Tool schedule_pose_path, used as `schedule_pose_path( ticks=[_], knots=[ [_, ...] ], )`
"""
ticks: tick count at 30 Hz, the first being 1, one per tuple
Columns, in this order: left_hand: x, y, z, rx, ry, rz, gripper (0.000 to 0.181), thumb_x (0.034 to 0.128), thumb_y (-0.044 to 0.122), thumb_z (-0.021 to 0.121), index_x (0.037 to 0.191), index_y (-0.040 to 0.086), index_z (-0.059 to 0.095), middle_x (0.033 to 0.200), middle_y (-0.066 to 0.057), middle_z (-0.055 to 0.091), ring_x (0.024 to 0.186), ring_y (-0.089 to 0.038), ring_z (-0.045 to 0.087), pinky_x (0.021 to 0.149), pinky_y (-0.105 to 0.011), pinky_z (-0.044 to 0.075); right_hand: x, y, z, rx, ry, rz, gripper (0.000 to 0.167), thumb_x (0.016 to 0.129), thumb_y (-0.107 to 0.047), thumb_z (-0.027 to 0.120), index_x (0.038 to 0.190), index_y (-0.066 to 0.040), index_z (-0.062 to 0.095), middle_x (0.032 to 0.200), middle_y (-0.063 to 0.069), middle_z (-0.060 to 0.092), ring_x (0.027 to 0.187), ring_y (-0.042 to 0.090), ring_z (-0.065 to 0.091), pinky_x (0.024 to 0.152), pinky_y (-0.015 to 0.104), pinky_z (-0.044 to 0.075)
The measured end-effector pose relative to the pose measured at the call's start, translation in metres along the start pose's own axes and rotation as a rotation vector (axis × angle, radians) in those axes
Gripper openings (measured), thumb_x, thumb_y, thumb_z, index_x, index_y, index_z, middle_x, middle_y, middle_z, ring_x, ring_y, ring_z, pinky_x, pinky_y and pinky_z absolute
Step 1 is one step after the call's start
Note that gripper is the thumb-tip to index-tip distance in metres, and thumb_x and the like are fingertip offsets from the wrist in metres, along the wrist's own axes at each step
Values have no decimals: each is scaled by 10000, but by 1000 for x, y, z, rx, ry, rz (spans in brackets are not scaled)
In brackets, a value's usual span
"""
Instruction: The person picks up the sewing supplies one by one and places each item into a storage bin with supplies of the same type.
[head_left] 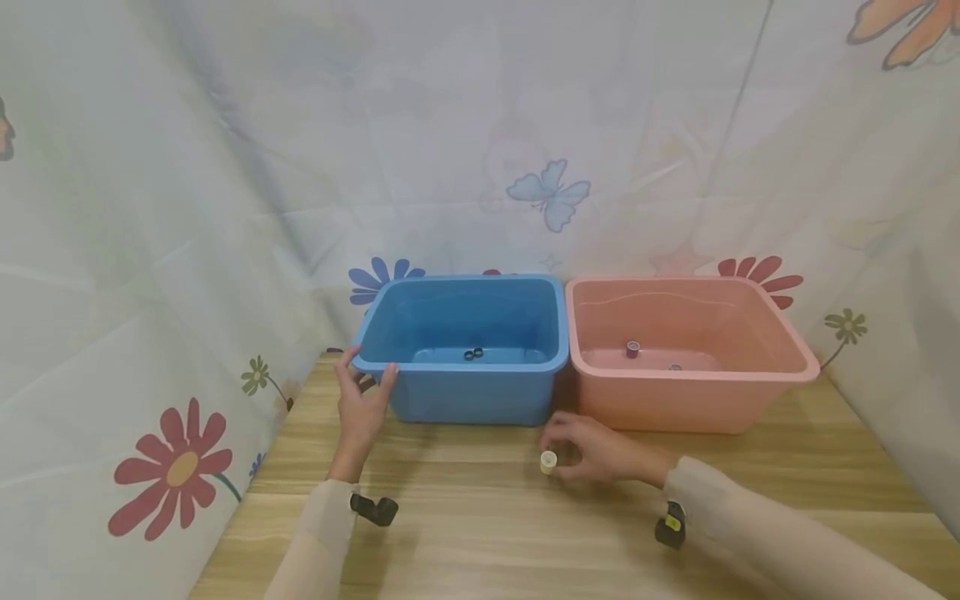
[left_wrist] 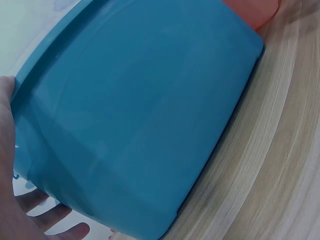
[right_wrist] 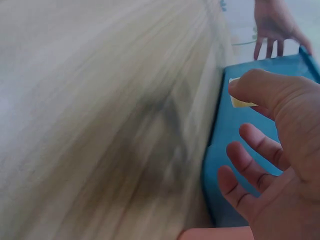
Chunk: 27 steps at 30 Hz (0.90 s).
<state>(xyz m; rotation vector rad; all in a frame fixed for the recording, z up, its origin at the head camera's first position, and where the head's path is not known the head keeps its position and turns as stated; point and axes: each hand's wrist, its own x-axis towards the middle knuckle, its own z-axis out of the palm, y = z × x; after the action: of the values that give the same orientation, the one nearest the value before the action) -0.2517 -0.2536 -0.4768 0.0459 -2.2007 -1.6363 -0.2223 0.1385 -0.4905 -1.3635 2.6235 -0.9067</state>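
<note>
The left hand holds the front left corner of a blue plastic tub, its thumb on the front rim and its other fingers by the left side. In the left wrist view, the lower fingers are spread beside the tub wall. A small cream cylinder with a white round end is pinched between thumb and index finger of the right hand, in front of the tubs. The right hand's other fingers are loosely bent. What kind of thing the cylinder is, I cannot tell.
A pink tub stands right of the blue one, their rims close together. Small dark round pieces lie inside the blue tub. The pink tub holds a small purple cylinder and another partly hidden piece. Printed cloth hangs behind the wooden table.
</note>
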Motion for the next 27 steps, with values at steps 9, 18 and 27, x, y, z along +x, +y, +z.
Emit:
schedule_pose_path(
  ticks=[9, 18, 27],
  knots=[
    [-1, 2, -2, 8, -1, -1, 763, 955, 507, 688, 1550, 364, 232, 1557, -188, 374, 1298, -426, 494, 986, -617, 470, 1, -30, -33, 4, -10, -34, 292, 841, -127, 827, 1067, -261, 700, 1117, -104, 574, 1015, 101, 560, 858, 372, 541],
    [-2, 1, -1, 6, 0, -11, 766, 952, 506, 694, 1550, 368, 236, 1562, -172, 378, 1302, -419, 495, 984, -614, 468, -1, -46, -61, 24, 5, -99, 286, 850, -134, 830, 1076, -247, 697, 1121, -94, 586, 1000, 143, 597, 822, 299, 552],
    [-2, 12, -2, -9, -20, -31, 779, 974, 424, 694, 1574, 299, 213, 1577, -211, 350, 1322, -442, 475, 1004, -603, 457, -1, -57, -100, 57, 29, -146, 311, 851, -113, 835, 1071, -274, 686, 1087, -116, 606, 898, 99, 582, 718, 307, 536]
  ],
)
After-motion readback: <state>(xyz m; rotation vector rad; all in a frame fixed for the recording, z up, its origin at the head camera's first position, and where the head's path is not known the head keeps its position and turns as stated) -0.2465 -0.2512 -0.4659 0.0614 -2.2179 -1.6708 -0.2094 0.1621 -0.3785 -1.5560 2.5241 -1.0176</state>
